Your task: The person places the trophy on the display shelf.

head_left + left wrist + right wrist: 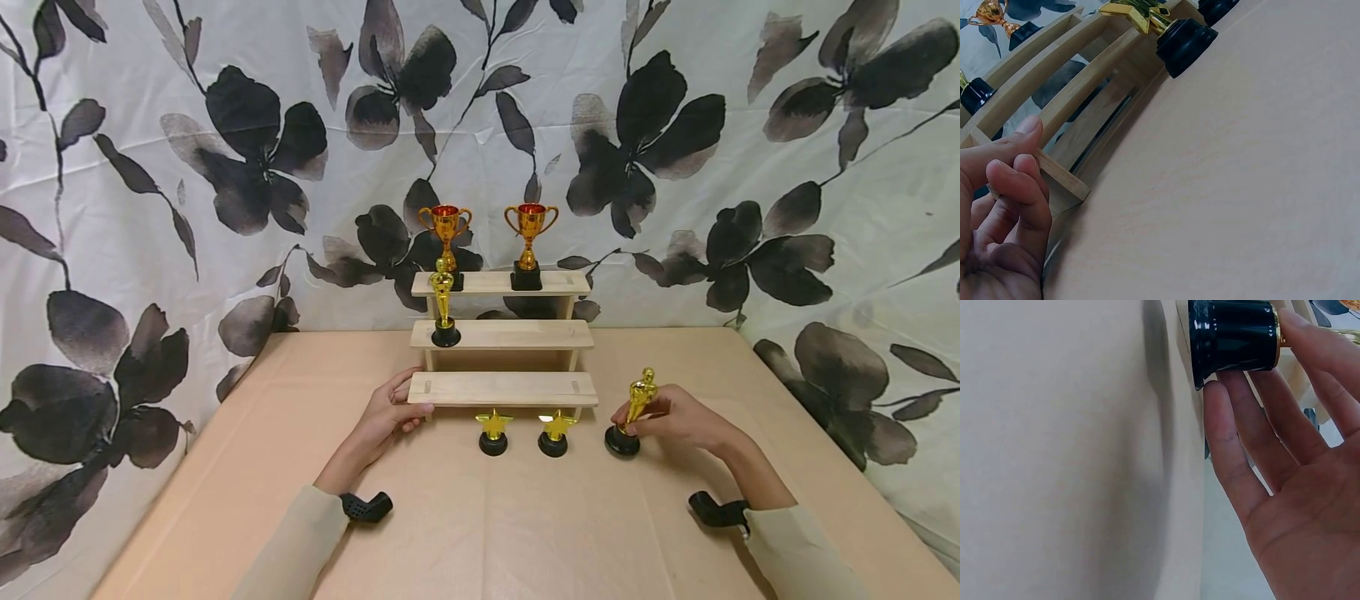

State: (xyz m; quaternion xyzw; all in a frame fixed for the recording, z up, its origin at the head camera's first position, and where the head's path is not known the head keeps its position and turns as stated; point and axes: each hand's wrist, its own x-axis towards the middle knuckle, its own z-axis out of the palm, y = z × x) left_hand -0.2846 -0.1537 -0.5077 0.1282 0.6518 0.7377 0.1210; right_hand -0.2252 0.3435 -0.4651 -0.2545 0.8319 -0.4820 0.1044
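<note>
My right hand (686,418) pinches a gold figure trophy (642,395) near its black base, to the right of a three-step wooden display stand (502,388). In the right wrist view, thumb and fingertips meet the black base (1235,337) from opposite sides. At the stand's left end, my left hand (385,418) grips the lowest step, its thumb along the front edge. A matching figure trophy (442,302) stands at the left of the middle step. Just in front of the stand are two gold star trophies, one on the left (493,427) and one on the right (556,425).
Two gold cup trophies, a left one (446,223) and a right one (531,221), stand on the top step. The left cup's base is partly hidden behind the figure trophy. Floral cloth (480,100) hangs behind the beige tabletop (480,525).
</note>
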